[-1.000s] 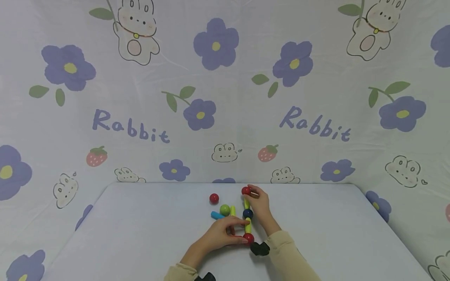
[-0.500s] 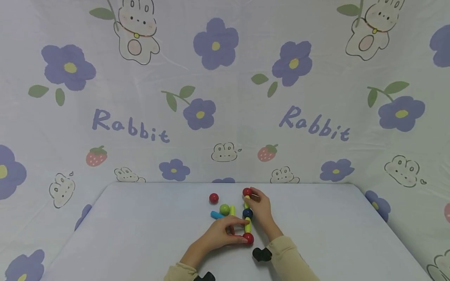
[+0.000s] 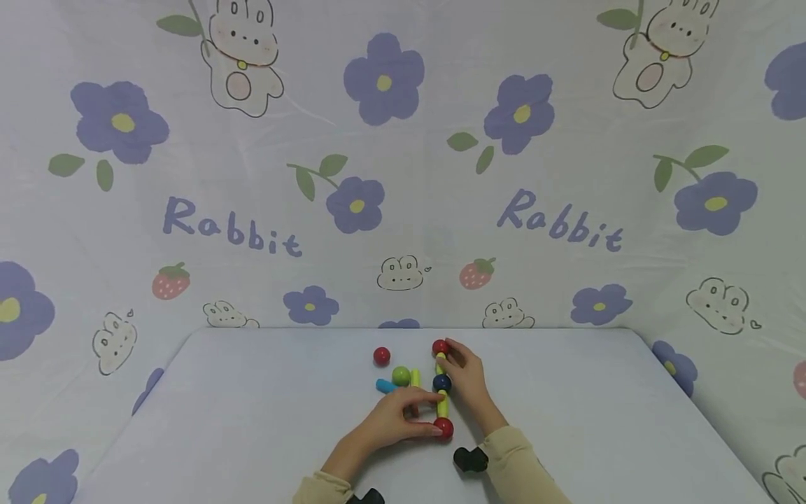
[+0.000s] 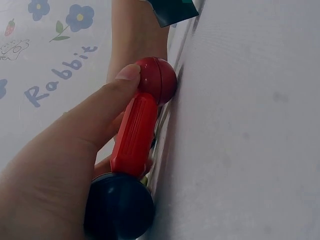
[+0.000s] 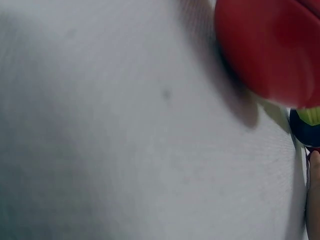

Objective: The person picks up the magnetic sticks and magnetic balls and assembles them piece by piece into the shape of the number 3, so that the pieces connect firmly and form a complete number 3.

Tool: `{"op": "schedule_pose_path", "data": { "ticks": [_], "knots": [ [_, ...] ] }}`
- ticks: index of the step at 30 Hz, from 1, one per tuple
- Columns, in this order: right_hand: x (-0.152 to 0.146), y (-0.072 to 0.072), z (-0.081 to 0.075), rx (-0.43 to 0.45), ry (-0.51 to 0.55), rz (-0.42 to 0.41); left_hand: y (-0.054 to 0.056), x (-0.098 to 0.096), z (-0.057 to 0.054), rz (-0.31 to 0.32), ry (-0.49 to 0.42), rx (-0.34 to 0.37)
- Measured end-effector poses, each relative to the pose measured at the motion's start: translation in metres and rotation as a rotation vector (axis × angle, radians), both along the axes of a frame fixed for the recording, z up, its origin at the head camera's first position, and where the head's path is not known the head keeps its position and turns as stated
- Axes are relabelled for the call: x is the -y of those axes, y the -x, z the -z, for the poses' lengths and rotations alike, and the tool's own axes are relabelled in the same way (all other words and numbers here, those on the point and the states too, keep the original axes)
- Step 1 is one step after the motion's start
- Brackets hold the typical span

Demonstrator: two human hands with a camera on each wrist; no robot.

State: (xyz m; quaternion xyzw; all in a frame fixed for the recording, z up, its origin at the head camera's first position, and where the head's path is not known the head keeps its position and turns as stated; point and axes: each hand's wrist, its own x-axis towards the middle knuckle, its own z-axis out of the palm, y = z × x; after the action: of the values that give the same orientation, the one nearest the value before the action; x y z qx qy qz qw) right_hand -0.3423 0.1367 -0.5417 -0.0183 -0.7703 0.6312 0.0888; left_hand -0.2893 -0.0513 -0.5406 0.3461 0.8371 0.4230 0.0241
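A ball-and-rod construction stands in a line: a near red ball (image 3: 443, 428), a yellow rod (image 3: 443, 406), a dark blue ball (image 3: 442, 383), then a second yellow rod and a far red ball (image 3: 440, 346). My left hand (image 3: 389, 422) grips the near end, thumb on the red ball and a finger at the yellow rod. The left wrist view shows a red rod (image 4: 135, 135) running from that ball to another dark blue ball (image 4: 120, 206), hidden by the hand from above. My right hand (image 3: 469, 378) pinches the far red ball and its rod.
Left of the construction lie a loose red ball (image 3: 381, 356), a green ball (image 3: 401, 376), a blue rod (image 3: 385, 386) and a yellow rod (image 3: 415, 378), the rods partly behind my left hand. The white table (image 3: 252, 420) ends at a printed backdrop (image 3: 428, 210).
My right hand and wrist have shifted slightly nearer to me, the far red ball moving a little the same way. My left hand keeps its grip in the same place.
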Motion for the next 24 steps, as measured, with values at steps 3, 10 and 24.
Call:
{"op": "schedule_pose_path", "data": {
  "ticks": [3, 10, 24],
  "knots": [
    [-0.001, 0.0, 0.001, -0.008, -0.001, -0.006, 0.0, 0.001, -0.003, -0.074, -0.013, -0.033],
    [-0.004, -0.001, 0.004, -0.032, -0.013, -0.04, 0.009, 0.005, -0.012, -0.279, -0.075, -0.139],
    [-0.004, -0.003, 0.005, -0.008, -0.04, -0.046, 0.03, 0.015, -0.006, -0.365, 0.017, -0.071]
  ]
}}
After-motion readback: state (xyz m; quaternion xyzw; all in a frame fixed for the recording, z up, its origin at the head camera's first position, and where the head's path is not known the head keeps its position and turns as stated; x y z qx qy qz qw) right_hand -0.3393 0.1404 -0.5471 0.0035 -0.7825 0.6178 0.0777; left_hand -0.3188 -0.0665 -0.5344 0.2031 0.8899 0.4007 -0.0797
